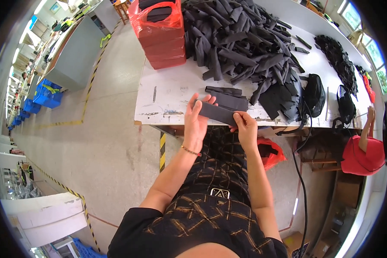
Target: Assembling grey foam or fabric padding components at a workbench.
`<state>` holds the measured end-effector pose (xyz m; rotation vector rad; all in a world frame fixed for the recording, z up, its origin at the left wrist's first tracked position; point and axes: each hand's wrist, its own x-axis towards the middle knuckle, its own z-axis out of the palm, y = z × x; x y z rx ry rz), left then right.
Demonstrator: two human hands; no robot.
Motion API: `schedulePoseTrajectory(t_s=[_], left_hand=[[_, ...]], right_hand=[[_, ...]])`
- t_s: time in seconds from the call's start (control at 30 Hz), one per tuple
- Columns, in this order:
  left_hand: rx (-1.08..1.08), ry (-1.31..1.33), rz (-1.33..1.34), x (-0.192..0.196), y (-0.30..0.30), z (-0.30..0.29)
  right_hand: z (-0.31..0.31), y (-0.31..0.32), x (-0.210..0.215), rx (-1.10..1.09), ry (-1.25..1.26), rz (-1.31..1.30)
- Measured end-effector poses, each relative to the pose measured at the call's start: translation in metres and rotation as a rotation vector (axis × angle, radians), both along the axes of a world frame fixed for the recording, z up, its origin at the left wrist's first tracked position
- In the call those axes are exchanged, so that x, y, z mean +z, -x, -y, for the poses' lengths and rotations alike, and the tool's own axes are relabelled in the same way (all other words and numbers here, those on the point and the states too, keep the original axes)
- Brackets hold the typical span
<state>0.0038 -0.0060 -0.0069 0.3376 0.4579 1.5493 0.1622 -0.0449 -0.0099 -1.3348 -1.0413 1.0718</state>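
A flat dark grey fabric strip (218, 113) is stretched between my two hands over the table's near edge. My left hand (195, 122) holds its left end, thumb on top and fingers behind. At the other end, my right hand (247, 129) pinches the strip between thumb and fingers. Just beyond it, more dark strips (232, 101) lie stacked on the white table (159, 96). A large loose heap of similar dark pieces (238, 38) covers the table's far part. To the right of the stack, several flat dark pieces (284, 96) overlap.
A tall red plastic bag (161, 43) packed with dark pieces stands at the table's far left. Black mesh items (314, 95) and a long dark pile (337, 60) lie on the right. Below hang a red bag (271, 155) and a black cable (303, 185). A person in red (363, 155) is at right.
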Motion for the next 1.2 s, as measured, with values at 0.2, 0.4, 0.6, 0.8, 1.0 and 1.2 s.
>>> schedulePoseTrajectory(t_s=[0.2, 0.4, 0.6, 0.8, 1.0, 1.2], left_hand=[[0.016, 0.063, 0.220, -0.001, -0.009, -0.001], [0.002, 0.015, 0.030, 0.002, -0.009, 0.003], [-0.030, 0.065, 0.046, -0.003, -0.007, 0.002], [0.017, 0.169, 0.112, -0.013, 0.003, -0.003], [0.001, 0.223, -0.073, -0.036, 0.012, 0.012], [0.212, -0.070, -1.136, -0.055, 0.003, -0.007]], right_hand=[[0.008, 0.009, -0.005, -0.001, 0.033, -0.217], [0.009, 0.014, -0.010, -0.006, 0.023, -0.213], [0.009, 0.014, -0.012, -0.030, 0.001, -0.208], [0.017, 0.020, -0.018, -0.051, 0.014, -0.194], [0.024, 0.019, -0.042, -0.048, 0.100, 0.173], [0.005, -0.023, -0.035, -0.178, 0.035, 0.483]])
